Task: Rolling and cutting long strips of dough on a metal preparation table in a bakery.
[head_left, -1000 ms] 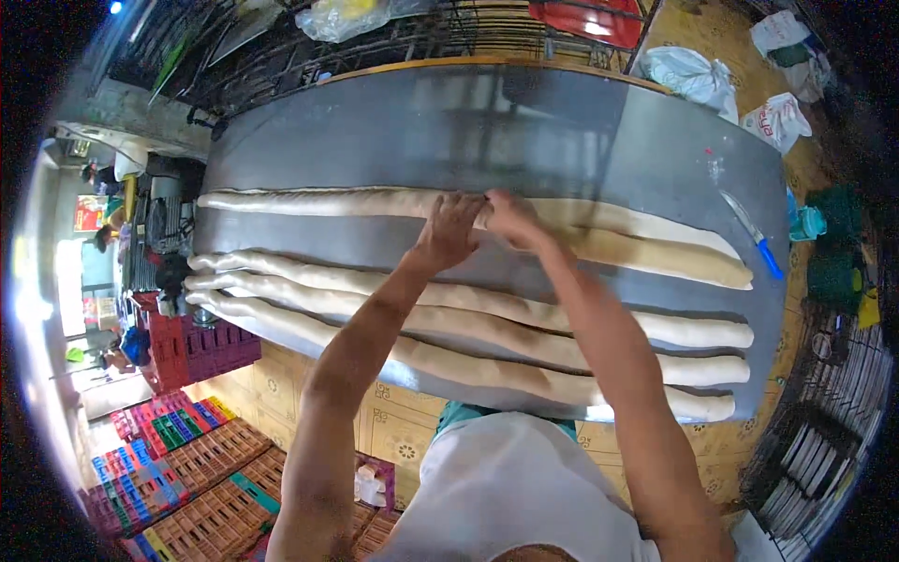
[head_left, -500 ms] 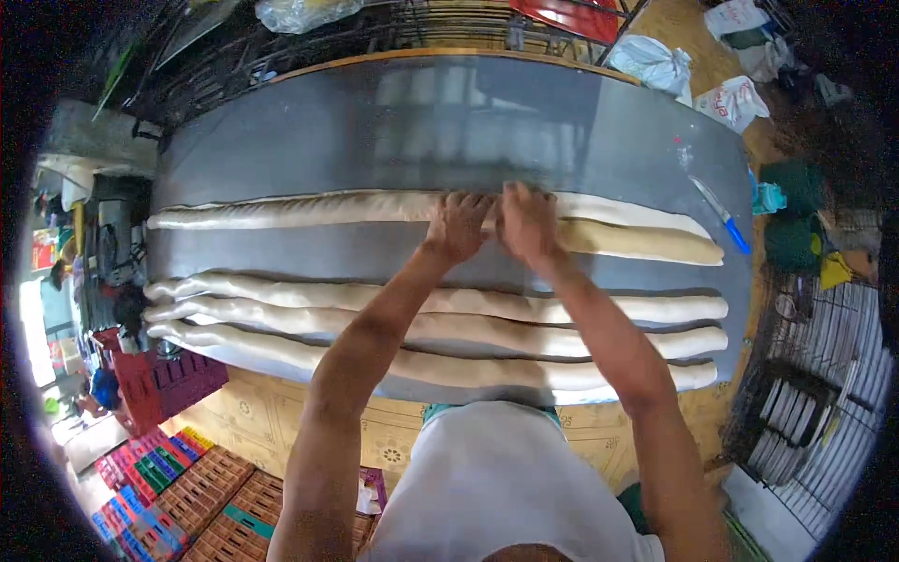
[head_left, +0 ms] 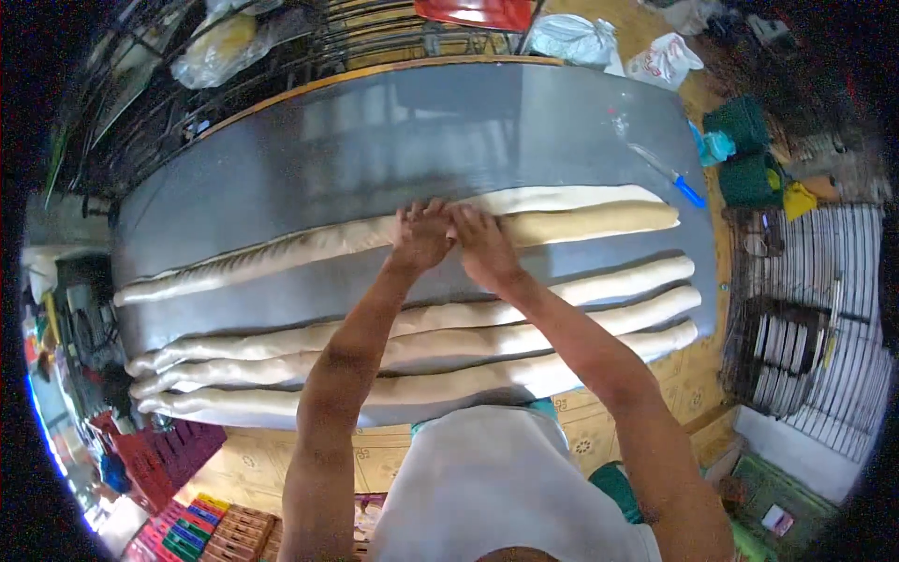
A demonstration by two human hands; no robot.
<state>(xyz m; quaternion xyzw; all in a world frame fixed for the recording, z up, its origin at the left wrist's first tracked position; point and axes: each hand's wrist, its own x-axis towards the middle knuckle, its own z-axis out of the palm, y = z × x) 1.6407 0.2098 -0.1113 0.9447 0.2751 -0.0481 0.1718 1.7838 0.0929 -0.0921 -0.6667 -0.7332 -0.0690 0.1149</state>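
Observation:
A long dough roll (head_left: pixel 318 245) runs across the grey table, its left length closed and finely creased along the top. Right of my hands it splits into a pale flat strip (head_left: pixel 571 196) behind and a tan rounded length (head_left: pixel 590 223) in front. My left hand (head_left: pixel 423 236) bends its fingers over the roll where these parts meet. Close beside it, my right hand (head_left: pixel 483 248) grips the roll with its fingers laid over the top. What lies under both palms is hidden. Nearer me rest three more long pale dough rolls (head_left: pixel 440 347), side by side.
A knife with a blue handle (head_left: pixel 688 191) lies at the table's (head_left: pixel 403 131) right end. Metal racks (head_left: pixel 824 309) and green baskets (head_left: pixel 749 126) stand to the right. Plastic crates (head_left: pixel 239 534) are on the floor at lower left, white bags (head_left: pixel 663 61) beyond the far edge.
The view has turned, so the table now slants down to the left. My right hand's fingers, lifted and bunched before, now lie over the dough. Both hands remain close together on the roll.

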